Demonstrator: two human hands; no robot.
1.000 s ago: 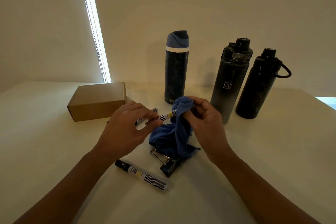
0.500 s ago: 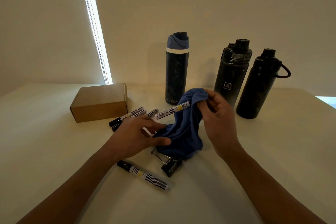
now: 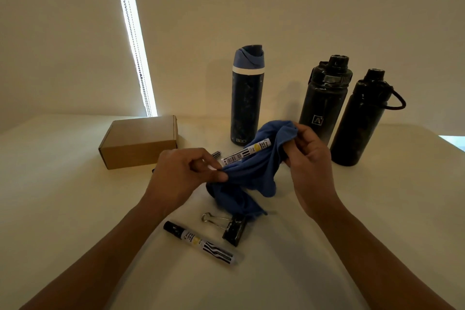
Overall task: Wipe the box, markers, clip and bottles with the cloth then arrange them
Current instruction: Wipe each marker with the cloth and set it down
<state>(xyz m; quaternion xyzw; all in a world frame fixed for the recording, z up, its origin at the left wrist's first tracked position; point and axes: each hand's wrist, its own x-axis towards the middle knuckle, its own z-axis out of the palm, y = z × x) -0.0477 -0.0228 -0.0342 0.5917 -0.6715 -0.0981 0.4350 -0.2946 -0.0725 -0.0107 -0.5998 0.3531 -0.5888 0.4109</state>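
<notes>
Head camera looks down on a pale bench (image 3: 75,209) where two bare hands work over a crumpled blue cloth (image 3: 254,173). The left hand (image 3: 181,176) pinches the cloth's near-left fold between thumb and curled fingers, while the right hand (image 3: 307,161) grips the cloth's far-right bunch, fingers curled round it; the hands are apart, with the cloth stretched between them and its lower part drooping to the bench. A white-labelled marker with a barcode and a yellow patch (image 3: 245,152) lies slanted across the top of the cloth between the hands; whether either hand holds it cannot be told. Just behind the left hand, the tip of another marker (image 3: 216,154) shows on the bench. Nearer the viewer, a black-capped marker with a black-and-white striped barrel (image 3: 201,243) lies on the bench, and just right of it sits a black binder clip with silver wire handles (image 3: 232,228), right by the cloth's hanging end. At far left a closed brown cardboard box (image 3: 139,141) rests on the bench. Three bottles stand upright along the far side: a tall dark bottle with a blue lid and white band (image 3: 246,98), a black bottle with a square white logo (image 3: 324,100) to its right, and a black bottle with a loop handle (image 3: 359,121) at far right, close beside the logo bottle. A bright vertical strip of light (image 3: 133,40) runs down the wall behind the box.
</notes>
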